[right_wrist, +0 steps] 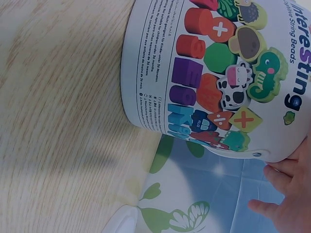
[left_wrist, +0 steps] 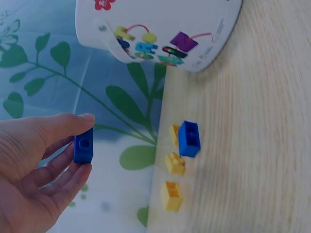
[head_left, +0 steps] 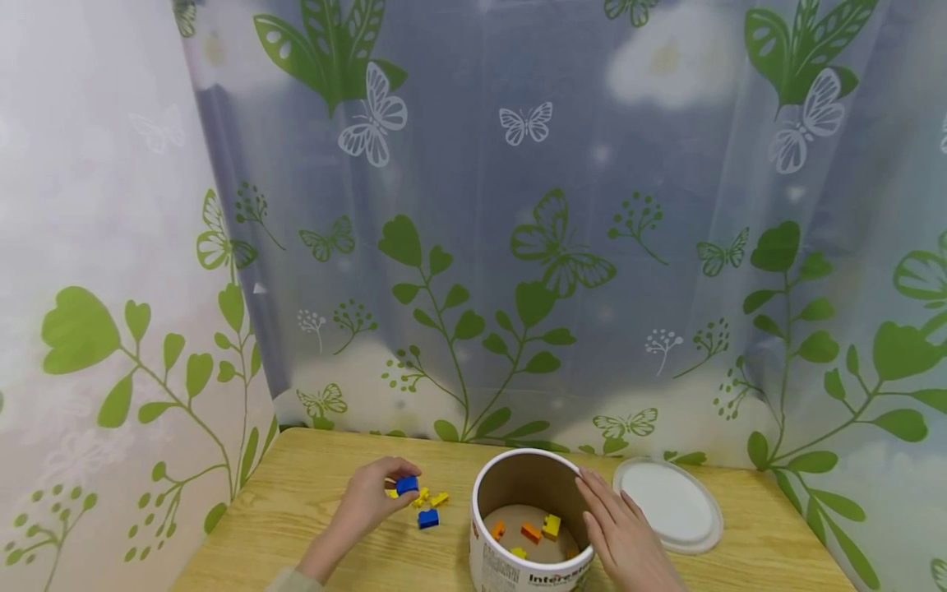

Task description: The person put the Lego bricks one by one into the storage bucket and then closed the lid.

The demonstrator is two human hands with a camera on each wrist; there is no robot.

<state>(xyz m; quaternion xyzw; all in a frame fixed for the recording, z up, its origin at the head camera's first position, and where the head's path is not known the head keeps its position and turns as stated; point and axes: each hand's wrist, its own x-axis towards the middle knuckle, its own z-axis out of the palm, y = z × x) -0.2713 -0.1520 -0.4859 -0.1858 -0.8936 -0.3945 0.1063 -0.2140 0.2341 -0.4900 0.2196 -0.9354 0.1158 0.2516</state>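
Observation:
Between thumb and fingertips my left hand (head_left: 371, 493) pinches a blue toy brick (left_wrist: 83, 146), held above the table. Below it a second blue brick (head_left: 427, 519) lies on the wood, beside several small yellow bricks (left_wrist: 171, 196). To the right stands a white round tub (head_left: 484, 552) with printed sides. On its floor are an orange brick (head_left: 530, 533), a yellow brick (head_left: 551, 526) and a few more pieces. My right hand (head_left: 627, 534) rests on the tub's right rim with its fingers extended.
A white round lid (head_left: 669, 506) lies on the wooden table (head_left: 333, 460) to the right of the tub. Behind the table hangs a patterned curtain (head_left: 459, 247) with leaves and butterflies, and another patterned sheet (head_left: 111, 247) covers the left side.

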